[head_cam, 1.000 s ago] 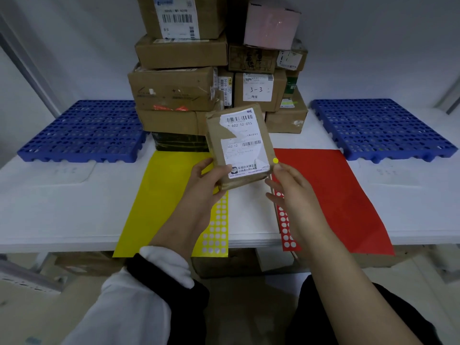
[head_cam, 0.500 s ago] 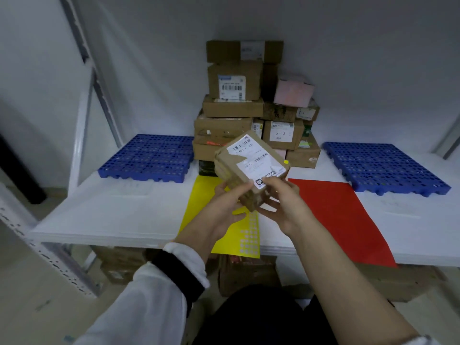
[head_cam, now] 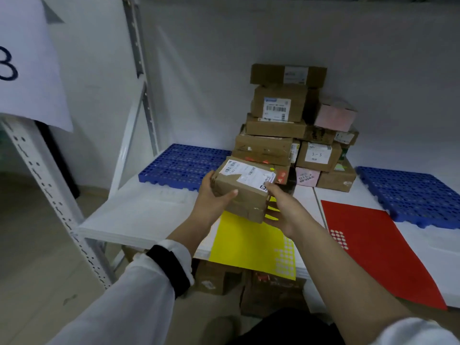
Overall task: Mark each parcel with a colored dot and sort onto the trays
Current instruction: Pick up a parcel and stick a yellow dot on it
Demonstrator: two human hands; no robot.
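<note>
The parcel is clasped in the curled fingers of left hand and right hand; released early, the left tray could be missed.

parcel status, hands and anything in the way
Left hand and right hand both grip parcel. Yellow dot on its top, held above table. Stack behind it.

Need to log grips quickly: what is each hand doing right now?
Left hand: grips the brown parcel by its left side.
Right hand: grips the same parcel at its right end.
</note>
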